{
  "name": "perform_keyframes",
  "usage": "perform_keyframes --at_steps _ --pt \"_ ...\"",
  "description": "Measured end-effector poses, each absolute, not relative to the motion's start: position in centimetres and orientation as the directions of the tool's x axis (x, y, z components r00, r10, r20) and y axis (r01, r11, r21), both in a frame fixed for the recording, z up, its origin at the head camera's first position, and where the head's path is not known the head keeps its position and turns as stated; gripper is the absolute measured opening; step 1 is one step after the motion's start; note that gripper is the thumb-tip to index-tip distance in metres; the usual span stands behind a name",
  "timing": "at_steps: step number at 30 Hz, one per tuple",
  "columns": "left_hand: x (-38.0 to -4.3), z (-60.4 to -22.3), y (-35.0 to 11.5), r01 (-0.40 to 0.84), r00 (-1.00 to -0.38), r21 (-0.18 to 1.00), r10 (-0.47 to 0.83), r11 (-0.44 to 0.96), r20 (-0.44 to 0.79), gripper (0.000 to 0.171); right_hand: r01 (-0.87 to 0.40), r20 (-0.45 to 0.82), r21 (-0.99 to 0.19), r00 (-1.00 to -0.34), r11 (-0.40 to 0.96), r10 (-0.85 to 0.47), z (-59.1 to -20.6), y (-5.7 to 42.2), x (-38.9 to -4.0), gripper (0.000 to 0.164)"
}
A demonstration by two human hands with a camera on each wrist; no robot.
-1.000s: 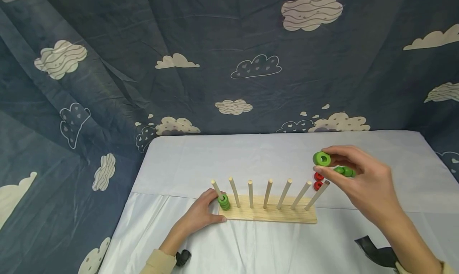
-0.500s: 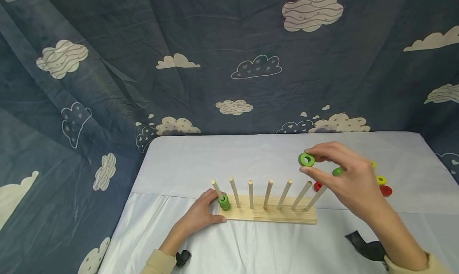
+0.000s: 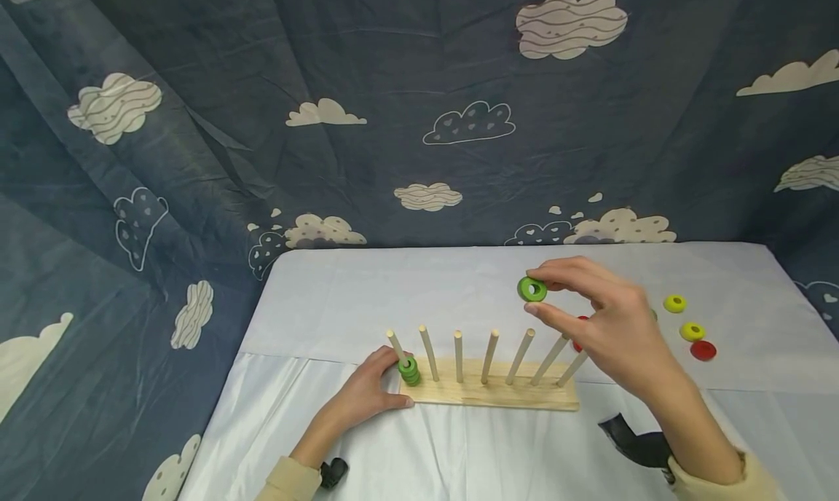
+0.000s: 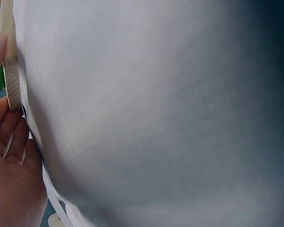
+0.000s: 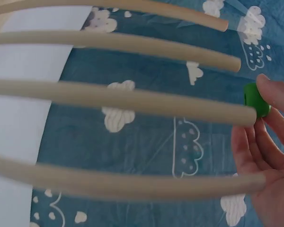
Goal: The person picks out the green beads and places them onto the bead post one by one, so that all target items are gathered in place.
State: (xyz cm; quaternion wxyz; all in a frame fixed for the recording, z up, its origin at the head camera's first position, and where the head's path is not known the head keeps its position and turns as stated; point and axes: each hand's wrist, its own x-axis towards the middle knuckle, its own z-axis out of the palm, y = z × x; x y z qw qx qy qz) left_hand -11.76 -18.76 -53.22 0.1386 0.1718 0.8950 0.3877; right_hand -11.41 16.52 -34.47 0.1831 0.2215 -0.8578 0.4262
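Observation:
A wooden peg board (image 3: 491,395) with a row of upright pegs stands on the white cloth. Several green rings (image 3: 409,374) are stacked on its leftmost peg. My left hand (image 3: 360,393) grips that left end, thumb at the front edge and fingers behind; the left wrist view shows fingertips against the board's end (image 4: 12,85). Above and behind the right half of the board, my right hand (image 3: 606,315) pinches a green ring (image 3: 522,290) between thumb and fingers, its hole facing the head camera. In the right wrist view the ring (image 5: 255,100) appears beyond the pegs (image 5: 132,102).
Two yellow rings (image 3: 692,331) and a red ring (image 3: 703,351) lie on the cloth at the right. More red (image 3: 579,346) and a bit of green show partly behind my right hand. A dark cloud-print curtain (image 3: 367,159) hangs behind the table.
My right hand has moved left with the green ring, from beside the loose rings toward the board. Yellow and red rings at the right have come into sight. The left hand stays put.

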Motion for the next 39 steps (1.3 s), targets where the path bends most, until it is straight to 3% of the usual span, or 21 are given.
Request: perform_keyframes --at_steps 19,39 --pt "-11.7 -53.1 -18.7 0.202 -0.901 0.738 0.417 0.643 -0.116 0.068 -0.6 0.461 -0.646 -0.8 0.472 -0.384 -33.5 13.1 -12.0 0.048" --pt "-11.8 -53.0 -18.7 0.189 -0.9 0.735 0.414 0.652 -0.136 0.068 -0.631 0.419 -0.711 -0.735 0.311 -0.534 -33.2 9.8 -12.7 0.042"
